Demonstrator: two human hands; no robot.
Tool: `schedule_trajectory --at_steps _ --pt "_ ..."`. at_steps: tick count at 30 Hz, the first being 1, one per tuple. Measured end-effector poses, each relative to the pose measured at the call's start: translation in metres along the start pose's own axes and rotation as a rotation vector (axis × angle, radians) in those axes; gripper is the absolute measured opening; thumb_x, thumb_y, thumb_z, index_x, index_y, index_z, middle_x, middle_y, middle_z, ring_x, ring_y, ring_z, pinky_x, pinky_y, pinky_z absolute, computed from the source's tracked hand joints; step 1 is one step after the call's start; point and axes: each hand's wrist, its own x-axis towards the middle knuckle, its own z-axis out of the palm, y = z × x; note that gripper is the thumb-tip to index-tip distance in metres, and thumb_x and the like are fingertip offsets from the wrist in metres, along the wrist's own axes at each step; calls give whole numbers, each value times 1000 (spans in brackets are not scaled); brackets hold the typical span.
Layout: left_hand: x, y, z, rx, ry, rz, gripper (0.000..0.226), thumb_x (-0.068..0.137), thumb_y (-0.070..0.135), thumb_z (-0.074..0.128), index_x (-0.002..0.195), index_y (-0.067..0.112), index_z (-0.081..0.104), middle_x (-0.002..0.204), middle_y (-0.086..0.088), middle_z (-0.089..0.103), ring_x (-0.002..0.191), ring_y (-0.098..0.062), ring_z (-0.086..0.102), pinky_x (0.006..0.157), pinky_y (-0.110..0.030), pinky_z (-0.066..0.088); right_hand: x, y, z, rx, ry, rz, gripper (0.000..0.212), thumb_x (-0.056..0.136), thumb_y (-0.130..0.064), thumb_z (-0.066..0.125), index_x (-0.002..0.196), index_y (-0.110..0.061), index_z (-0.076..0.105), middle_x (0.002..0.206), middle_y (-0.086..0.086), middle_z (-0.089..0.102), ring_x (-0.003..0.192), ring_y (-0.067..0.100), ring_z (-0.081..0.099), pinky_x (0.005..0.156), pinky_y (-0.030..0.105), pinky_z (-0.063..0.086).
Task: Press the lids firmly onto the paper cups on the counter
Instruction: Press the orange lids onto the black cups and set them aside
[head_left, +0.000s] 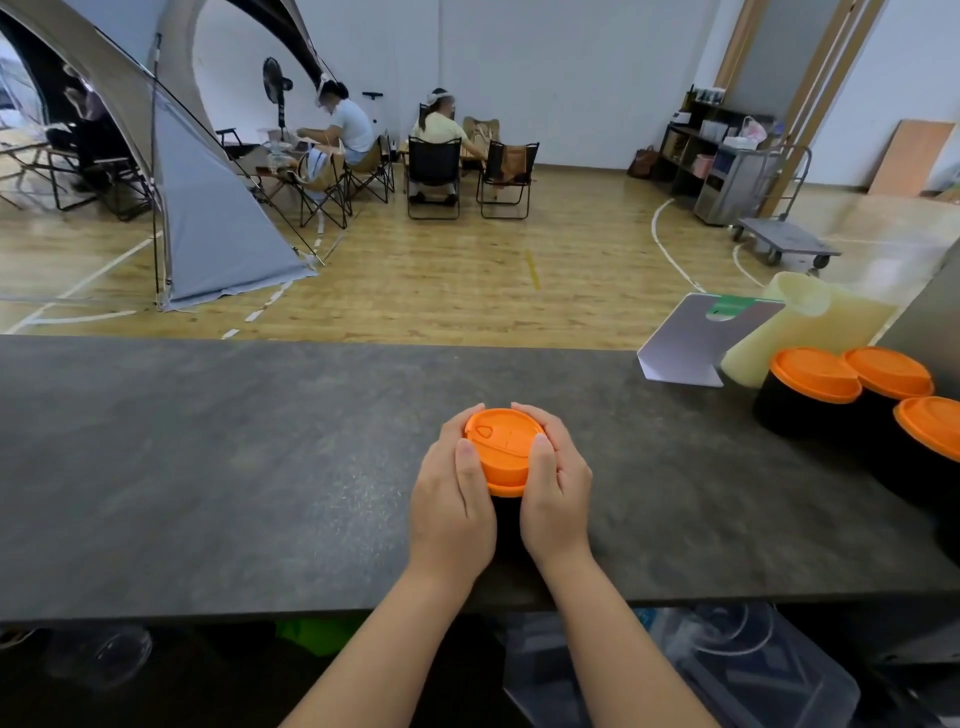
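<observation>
A black paper cup (508, 519) stands in the middle of the dark grey counter (208, 467), capped by an orange lid (505, 449). My left hand (452, 499) wraps the cup's left side, its thumb lying on the lid's rim. My right hand (556, 493) wraps the right side, thumb on the lid as well. Most of the cup is hidden between my palms. Three more black cups with orange lids (813, 379) stand grouped at the counter's right end.
A stack of pale translucent cups (810, 322) lies on its side at the back right, beside a folded grey card stand (691, 348). Clear plastic bins (753, 670) sit below the counter's near edge. Beyond the counter are a wooden floor, a tent and seated people.
</observation>
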Motion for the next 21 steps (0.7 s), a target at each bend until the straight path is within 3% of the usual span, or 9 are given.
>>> schedule_trajectory --at_steps 2,6,9,12,15,18,21 --pt "0 1 0 1 -3 2 37 106 40 24 135 42 47 123 22 57 115 -4 57 95 -38 54 0 1 1 5 10 -12 45 89 -48 33 117 -30 63 109 -15 67 101 5 63 78 17 51" --pt "1 1 -1 -20 -6 24 39 105 44 22 133 39 48 122 21 58 114 -5 58 93 -36 53 0 4 2 78 -10 -9 40 91 -46 36 117 -29 61 109 -18 66 103 11 63 83 28 54" --pt "2 1 -2 -49 25 23 42 102 49 24 129 33 52 119 16 61 110 -6 60 90 -30 53 -1 4 2 144 -41 -27 43 93 -47 33 119 -22 57 110 -16 66 101 9 64 82 21 51" --pt "4 6 -4 -111 137 -37 20 104 45 37 112 38 53 103 18 63 96 4 62 77 -12 48 -1 7 2 161 -21 -26 40 97 -37 29 120 -17 56 108 -11 66 101 7 63 84 16 48" --pt "4 4 -6 -124 285 -19 28 105 40 42 96 27 65 85 18 68 84 4 65 69 -8 46 1 10 -1 141 13 18 38 97 -25 26 119 -19 57 100 -6 66 92 3 62 80 16 47" --pt "2 2 -5 -158 246 -12 46 100 48 35 106 23 74 99 13 74 96 -1 68 79 -15 52 0 11 -3 117 -15 2 37 97 -25 28 121 -19 56 100 -17 67 91 -2 61 80 12 45" --pt "3 2 -5 -141 113 -25 51 98 55 30 130 31 62 124 16 66 116 3 59 93 -12 47 -1 9 0 61 -104 -42 42 96 -40 28 128 -26 52 114 -31 61 108 -3 60 88 11 45"
